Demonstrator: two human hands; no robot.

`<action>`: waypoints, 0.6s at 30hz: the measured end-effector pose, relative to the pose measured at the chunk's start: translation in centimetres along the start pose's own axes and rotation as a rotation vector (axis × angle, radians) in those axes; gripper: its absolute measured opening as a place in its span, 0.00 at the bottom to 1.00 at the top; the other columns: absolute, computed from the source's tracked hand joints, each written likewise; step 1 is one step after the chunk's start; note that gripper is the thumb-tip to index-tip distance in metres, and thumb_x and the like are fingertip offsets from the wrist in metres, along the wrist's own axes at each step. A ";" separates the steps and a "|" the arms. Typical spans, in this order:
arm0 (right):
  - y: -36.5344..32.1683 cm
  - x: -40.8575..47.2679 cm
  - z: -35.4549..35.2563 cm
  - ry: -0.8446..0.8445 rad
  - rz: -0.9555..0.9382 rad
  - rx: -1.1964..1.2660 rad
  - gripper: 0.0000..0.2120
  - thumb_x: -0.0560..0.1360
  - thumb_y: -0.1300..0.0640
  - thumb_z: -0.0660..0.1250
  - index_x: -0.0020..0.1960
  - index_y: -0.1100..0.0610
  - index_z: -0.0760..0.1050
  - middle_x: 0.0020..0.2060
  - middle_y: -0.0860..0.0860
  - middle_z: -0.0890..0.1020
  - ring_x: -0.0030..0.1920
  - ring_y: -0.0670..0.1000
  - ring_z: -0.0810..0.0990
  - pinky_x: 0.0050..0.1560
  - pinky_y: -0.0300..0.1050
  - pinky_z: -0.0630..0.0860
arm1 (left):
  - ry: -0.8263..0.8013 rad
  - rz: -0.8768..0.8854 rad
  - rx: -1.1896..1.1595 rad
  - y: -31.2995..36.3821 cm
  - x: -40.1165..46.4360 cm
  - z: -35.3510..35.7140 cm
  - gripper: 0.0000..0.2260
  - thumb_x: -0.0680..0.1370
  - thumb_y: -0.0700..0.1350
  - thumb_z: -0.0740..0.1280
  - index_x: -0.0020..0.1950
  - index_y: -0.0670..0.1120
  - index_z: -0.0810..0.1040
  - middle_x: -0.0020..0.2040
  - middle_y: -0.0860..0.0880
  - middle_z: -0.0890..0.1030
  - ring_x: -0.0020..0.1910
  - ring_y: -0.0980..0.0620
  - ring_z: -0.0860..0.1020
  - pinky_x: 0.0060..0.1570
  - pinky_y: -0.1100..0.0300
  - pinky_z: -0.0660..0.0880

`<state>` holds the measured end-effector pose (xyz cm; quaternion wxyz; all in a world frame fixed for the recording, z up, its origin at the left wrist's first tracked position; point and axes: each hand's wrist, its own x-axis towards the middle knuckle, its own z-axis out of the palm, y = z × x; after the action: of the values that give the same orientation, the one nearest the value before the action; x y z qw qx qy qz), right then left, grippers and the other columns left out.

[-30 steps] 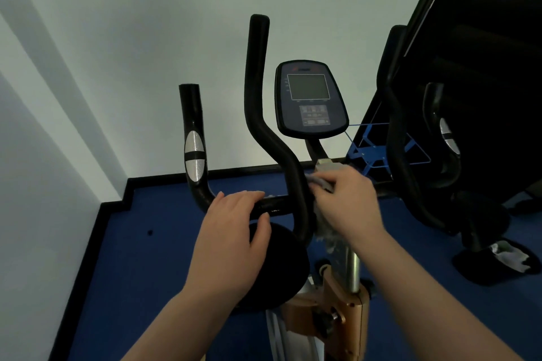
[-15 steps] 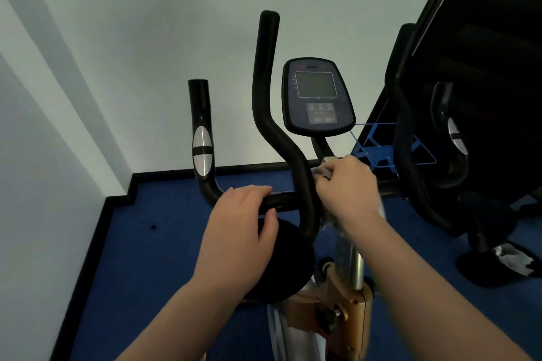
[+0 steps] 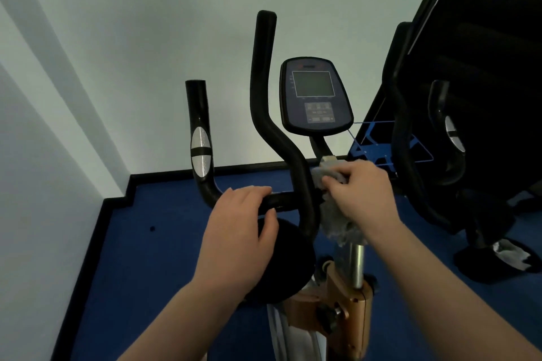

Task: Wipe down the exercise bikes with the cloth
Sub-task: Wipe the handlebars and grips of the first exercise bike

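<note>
An exercise bike stands in front of me with black handlebars (image 3: 265, 114), a console (image 3: 315, 97) with a grey screen, and an orange frame (image 3: 346, 311) below. My left hand (image 3: 240, 231) grips the horizontal handlebar crossbar, fingers curled over it and thumb under. My right hand (image 3: 363, 196) holds a grey cloth (image 3: 333, 214) bunched against the post just under the console stem. Part of the cloth hangs below my right hand.
White walls close off the left and back, meeting the blue floor (image 3: 158, 258) at a black skirting. A second dark machine (image 3: 445, 155) stands close on the right, with a black base and a white rag (image 3: 510, 252) on the floor.
The view has drifted slightly. My right hand with the cloth has shifted a little to the right along the post, showing more cloth. My left hand keeps its hold on the crossbar.
</note>
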<state>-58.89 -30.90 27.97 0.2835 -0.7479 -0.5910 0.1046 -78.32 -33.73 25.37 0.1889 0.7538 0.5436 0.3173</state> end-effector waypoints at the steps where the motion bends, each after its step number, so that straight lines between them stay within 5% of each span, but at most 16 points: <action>1: -0.6 0.2 -0.1 0.070 -0.027 0.014 0.07 0.73 0.57 0.67 0.45 0.57 0.83 0.40 0.53 0.83 0.42 0.52 0.80 0.42 0.46 0.77 | 0.004 0.006 0.000 0.0 0.0 0.0 0.16 0.77 0.49 0.61 0.65 0.53 0.72 0.61 0.57 0.75 0.63 0.59 0.68 0.70 0.63 0.54; 4: -3.8 0.2 0.0 0.171 -0.401 0.123 0.09 0.73 0.58 0.68 0.52 0.51 0.81 0.49 0.47 0.81 0.50 0.47 0.77 0.51 0.41 0.73 | 0.092 0.031 -0.038 0.0 -0.1 -0.4 0.16 0.76 0.49 0.63 0.64 0.52 0.73 0.63 0.58 0.73 0.65 0.60 0.66 0.68 0.62 0.59; 7: -4.5 -0.1 0.7 -0.269 -0.737 -0.088 0.09 0.74 0.57 0.67 0.53 0.51 0.80 0.51 0.44 0.82 0.55 0.47 0.76 0.58 0.44 0.68 | 0.206 0.065 -0.042 -1.7 -0.1 -1.6 0.12 0.75 0.49 0.63 0.57 0.51 0.78 0.61 0.56 0.75 0.64 0.59 0.68 0.67 0.56 0.63; 11: -3.4 0.2 0.1 -0.494 -0.726 -0.204 0.06 0.74 0.50 0.68 0.50 0.46 0.80 0.51 0.42 0.83 0.53 0.44 0.76 0.57 0.44 0.70 | 0.173 0.114 0.029 -5.6 1.6 -4.3 0.14 0.77 0.47 0.61 0.59 0.47 0.78 0.61 0.53 0.77 0.63 0.55 0.72 0.66 0.52 0.67; 14: -4.3 0.7 0.0 -0.461 -0.741 -0.287 0.07 0.71 0.46 0.68 0.49 0.43 0.78 0.46 0.42 0.84 0.49 0.45 0.79 0.50 0.42 0.73 | 0.039 0.226 0.162 -7.4 2.5 -5.7 0.15 0.78 0.49 0.58 0.60 0.47 0.77 0.61 0.52 0.77 0.63 0.53 0.72 0.67 0.58 0.64; 18: -7.5 0.2 2.8 -0.428 -0.693 -0.182 0.10 0.69 0.45 0.71 0.50 0.43 0.78 0.46 0.44 0.83 0.48 0.47 0.80 0.49 0.44 0.74 | -0.011 0.269 0.199 -8.0 2.7 -6.3 0.16 0.78 0.49 0.57 0.61 0.46 0.77 0.61 0.52 0.78 0.64 0.53 0.72 0.65 0.51 0.68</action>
<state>-66.35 -28.79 29.84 0.1054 -0.4882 -0.8602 0.1034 -87.69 -28.92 25.69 0.0719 0.8366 0.4654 0.2799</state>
